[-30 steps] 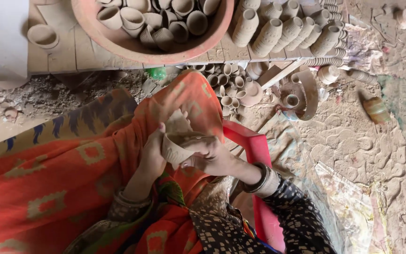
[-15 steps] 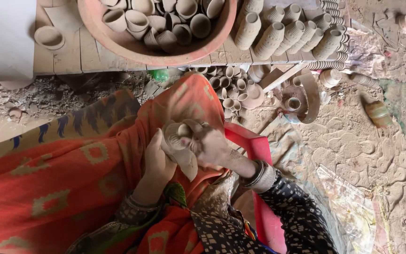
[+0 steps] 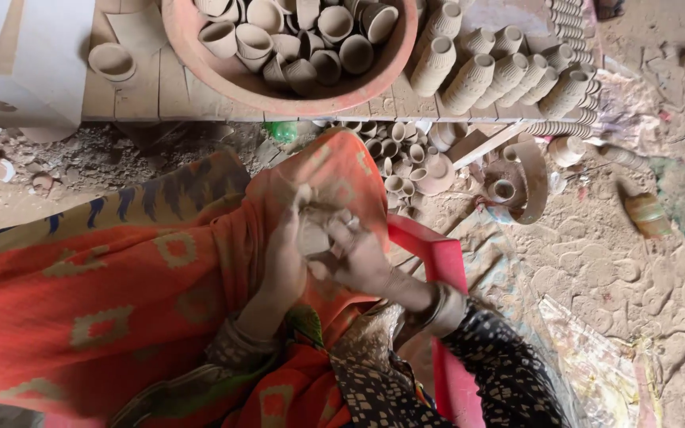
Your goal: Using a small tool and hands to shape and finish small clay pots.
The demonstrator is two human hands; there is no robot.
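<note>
It was a potter's yard, worked at ground level. A big terracotta basin (image 3: 279,99) brimmed with small unfired clay cups (image 3: 334,32); right of the basin, ribbed clay tumblers (image 3: 469,79) lay in a row on wooden boards (image 3: 168,87), and below it spread cracked, clay-caked ground (image 3: 596,261).

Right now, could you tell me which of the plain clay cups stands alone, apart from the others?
The lone clay cup on the wooden board, left of the big terracotta bowl. The other plain cups are piled inside that bowl.
</note>
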